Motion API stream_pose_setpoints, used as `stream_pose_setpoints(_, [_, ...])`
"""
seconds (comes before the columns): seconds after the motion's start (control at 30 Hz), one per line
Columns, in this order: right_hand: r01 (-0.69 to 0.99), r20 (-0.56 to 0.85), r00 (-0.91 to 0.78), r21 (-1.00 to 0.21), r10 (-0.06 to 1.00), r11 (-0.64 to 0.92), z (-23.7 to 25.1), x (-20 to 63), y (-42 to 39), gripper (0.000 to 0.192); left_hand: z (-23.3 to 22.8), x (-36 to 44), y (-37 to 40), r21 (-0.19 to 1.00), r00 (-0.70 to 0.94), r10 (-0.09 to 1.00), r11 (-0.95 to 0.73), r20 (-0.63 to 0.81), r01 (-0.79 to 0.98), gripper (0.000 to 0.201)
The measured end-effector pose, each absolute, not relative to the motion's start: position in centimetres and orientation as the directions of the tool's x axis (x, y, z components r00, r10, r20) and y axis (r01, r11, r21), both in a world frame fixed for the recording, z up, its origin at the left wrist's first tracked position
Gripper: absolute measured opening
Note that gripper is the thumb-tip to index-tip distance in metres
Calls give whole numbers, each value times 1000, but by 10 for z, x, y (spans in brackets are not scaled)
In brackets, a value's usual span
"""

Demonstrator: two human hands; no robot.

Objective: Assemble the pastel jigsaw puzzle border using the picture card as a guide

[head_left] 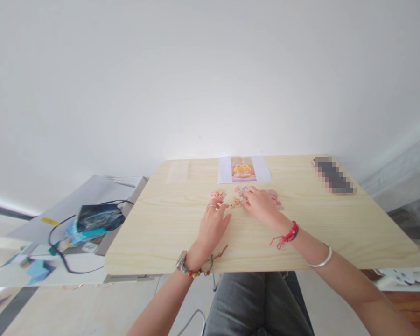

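Both hands (213, 224) (261, 204) touch puzzle pieces (241, 196).

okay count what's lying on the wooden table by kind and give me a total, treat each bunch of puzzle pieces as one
Puzzle piece clusters: 3
Reference picture sheet: 1
Pale blank slip: 1
Blurred-out dark object: 1
Total: 6

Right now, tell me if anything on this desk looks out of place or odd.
Nothing looks spilled or damaged. Loose puzzle pieces lie scattered under both hands, the left hand and the right hand. The picture sheet sits square at the table far edge.
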State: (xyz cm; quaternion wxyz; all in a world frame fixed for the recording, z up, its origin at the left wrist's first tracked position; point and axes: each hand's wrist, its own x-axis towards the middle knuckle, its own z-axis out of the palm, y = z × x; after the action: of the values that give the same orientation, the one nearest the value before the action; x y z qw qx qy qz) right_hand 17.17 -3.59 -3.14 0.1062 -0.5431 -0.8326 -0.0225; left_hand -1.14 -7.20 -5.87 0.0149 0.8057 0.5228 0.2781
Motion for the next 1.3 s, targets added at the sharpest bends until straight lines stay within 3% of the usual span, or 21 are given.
stream_pose_setpoints(0.2, [914, 267, -346, -121, 900, 387, -31, 179, -37, 12, -56, 3, -65, 383, 301, 862, -461, 408, 801, 22])
stream_pose_setpoints(0.27, [898, 293, -318, -210, 901, 386, -32, 185, -37, 14, -54, 6, -62, 409, 300, 863, -466, 408, 784, 24])
stream_pose_setpoints(0.33, [836, 309, -274, -391, 911, 385, -32, 190, -36, 15, -52, 11, -58, 449, 295, 854, -484, 429, 751, 23])
stream_pose_setpoints(0.47, [417, 224, -160, -868, 961, 272, -32, 193, -40, 24, -45, 23, -55, 553, 241, 829, -525, 505, 647, 23])
stream_pose_setpoints(0.57, [53, 119, -167, -990, 979, 130, -30, 186, -49, 30, -35, 35, -59, 605, 169, 814, -536, 556, 588, 21])
stream_pose_setpoints(0.7, [-171, 77, -174, -984, 982, 46, -33, 176, -60, 29, -25, 44, -68, 617, 95, 785, -550, 613, 564, 14])
stream_pose_setpoints(0.83, [-203, 95, -187, -977, 978, 56, -38, 176, -67, 28, -22, 45, -72, 555, 120, 746, -582, 655, 594, 14])
stream_pose_setpoints(0.97, [110, 261, -115, -955, 958, 274, -33, 192, -71, 32, -21, 41, -73, 460, 206, 735, -590, 646, 664, 11])
stream_pose_setpoints(1.1, [485, 476, -296, -672, 828, 560, -17, 209, -73, 24, -16, 38, -73, 304, 345, 689, -637, 637, 709, 9])
stream_pose_setpoints(1.2, [581, 496, -387, -524, 778, 623, -11, 213, -75, 18, -15, 38, -75, 254, 378, 667, -650, 642, 716, 10])
stream_pose_setpoints(1.3, [619, 507, -415, -451, 756, 643, -12, 213, -78, 16, -19, 38, -76, 260, 377, 672, -648, 638, 716, 9])
